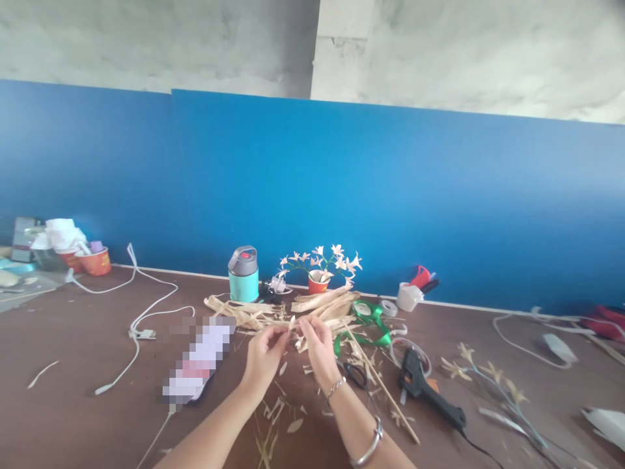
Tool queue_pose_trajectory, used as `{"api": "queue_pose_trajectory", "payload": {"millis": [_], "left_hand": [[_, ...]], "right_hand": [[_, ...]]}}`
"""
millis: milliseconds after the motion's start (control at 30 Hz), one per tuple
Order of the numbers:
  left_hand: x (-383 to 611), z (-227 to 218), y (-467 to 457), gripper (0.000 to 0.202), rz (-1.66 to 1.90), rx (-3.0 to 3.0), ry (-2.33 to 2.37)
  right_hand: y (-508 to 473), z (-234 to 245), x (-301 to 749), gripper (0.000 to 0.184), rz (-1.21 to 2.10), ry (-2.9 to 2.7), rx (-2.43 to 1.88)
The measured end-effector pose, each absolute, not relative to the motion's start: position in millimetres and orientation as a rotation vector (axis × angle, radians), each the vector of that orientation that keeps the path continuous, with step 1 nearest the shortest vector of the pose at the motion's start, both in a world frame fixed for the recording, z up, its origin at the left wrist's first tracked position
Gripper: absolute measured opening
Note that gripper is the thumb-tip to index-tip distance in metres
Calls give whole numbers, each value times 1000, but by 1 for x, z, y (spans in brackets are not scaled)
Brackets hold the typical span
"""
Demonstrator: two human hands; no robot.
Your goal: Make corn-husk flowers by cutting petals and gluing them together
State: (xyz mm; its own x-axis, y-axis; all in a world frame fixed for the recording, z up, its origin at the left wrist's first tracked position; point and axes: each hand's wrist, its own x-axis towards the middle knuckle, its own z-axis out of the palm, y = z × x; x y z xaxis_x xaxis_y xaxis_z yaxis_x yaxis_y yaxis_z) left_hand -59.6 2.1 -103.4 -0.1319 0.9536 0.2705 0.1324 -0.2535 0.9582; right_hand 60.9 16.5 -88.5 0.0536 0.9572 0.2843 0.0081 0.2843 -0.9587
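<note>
My left hand point(263, 355) and my right hand point(317, 342) meet over the brown table point(78, 339), fingers pinched together on a small pale strip of dried leaf point(291, 324). Just behind them lies a pile of dried leaf strips point(273, 311). Small cut scraps point(280, 410) are scattered under my wrists. My right wrist wears bracelets. A long thin stick point(381, 384) lies to the right of my right hand.
A black glue gun point(424, 387), scissors point(356, 374) and green ribbon point(371, 322) lie right of the hands. A teal flask point(243, 275) and a red cup of paper flowers point(319, 267) stand by the blue wall. White cables point(141, 312) run left.
</note>
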Motion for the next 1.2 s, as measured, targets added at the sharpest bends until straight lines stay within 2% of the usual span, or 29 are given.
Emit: {"api": "queue_pose_trajectory", "payload": {"millis": [100,467,800,1200], "left_hand": [[-60,-104,3,21,1474,1377,1245],[-59,-108,6,23,1459,1249,1154],[-58,-103,4,28,1410,1220,1126],[-59,-101,4,22,1372,1192,1140]], "right_hand": [[15,-87,60,29,956,-1315,-1046],[18,-93,58,17,1080,-1278,-964],[18,-89,58,15,1118,-1254,-967],[17,-87,60,12,1119,-1247,-985]]}}
